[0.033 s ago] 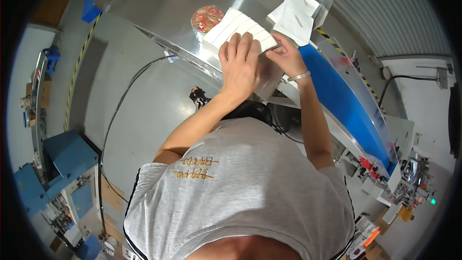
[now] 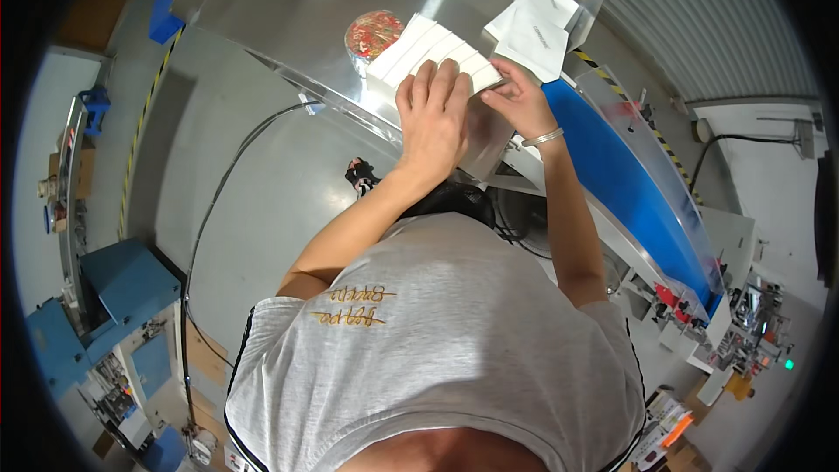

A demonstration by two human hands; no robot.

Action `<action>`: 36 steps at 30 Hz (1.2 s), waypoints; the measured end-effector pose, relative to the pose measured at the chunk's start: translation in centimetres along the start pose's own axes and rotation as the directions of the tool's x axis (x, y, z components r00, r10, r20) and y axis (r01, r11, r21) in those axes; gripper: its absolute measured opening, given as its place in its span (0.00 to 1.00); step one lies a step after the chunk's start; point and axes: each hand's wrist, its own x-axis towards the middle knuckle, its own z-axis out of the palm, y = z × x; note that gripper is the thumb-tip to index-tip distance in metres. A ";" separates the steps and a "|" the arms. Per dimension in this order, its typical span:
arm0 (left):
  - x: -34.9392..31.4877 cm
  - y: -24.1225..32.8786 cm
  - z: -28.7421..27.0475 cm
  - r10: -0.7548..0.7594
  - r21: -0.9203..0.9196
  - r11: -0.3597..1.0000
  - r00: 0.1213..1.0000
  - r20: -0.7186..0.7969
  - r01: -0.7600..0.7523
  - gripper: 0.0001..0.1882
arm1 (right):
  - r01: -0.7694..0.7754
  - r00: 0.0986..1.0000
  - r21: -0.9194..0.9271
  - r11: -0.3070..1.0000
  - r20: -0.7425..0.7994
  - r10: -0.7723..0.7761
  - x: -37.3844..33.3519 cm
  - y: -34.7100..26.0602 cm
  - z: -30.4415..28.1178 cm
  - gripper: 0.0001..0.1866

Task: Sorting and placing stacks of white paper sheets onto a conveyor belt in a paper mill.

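Observation:
A row of white, flat paper packets (image 2: 425, 45) stands on the shiny metal table, split into several bundles by thin dark gaps. My left hand (image 2: 434, 114) lies over the near side of the row, its bent fingers holding the packets together. At the right end, my right hand (image 2: 523, 103) has thumb and fingers closed round the last packets; its fingertips are partly hidden. Just left of the row, touching or very close to it, is a round container (image 2: 374, 38) with a red and gold patterned top.
Loose white packets (image 2: 533, 42) lie at the back right of the metal table (image 2: 288, 17). A blue conveyor belt (image 2: 620, 183) runs down along my right side. On the floor at left, a black cable (image 2: 210, 201) curves toward the table.

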 end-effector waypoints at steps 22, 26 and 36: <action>0.6 -1.7 -0.7 0.099 -0.096 0.991 0.993 0.060 -0.093 0.22 | 0.154 0.979 0.067 0.986 0.128 -0.161 0.4 1.1 -0.6 0.21; 0.9 -1.8 -0.8 0.080 -0.104 0.992 0.995 0.052 -0.074 0.21 | 0.265 0.960 -0.024 0.964 0.099 -0.261 0.6 2.0 -0.8 0.18; 1.4 -2.4 -1.2 0.012 -0.035 0.999 1.000 -0.001 -0.012 0.20 | -0.039 0.907 0.079 0.996 -0.416 0.069 -6.0 4.9 -5.7 0.14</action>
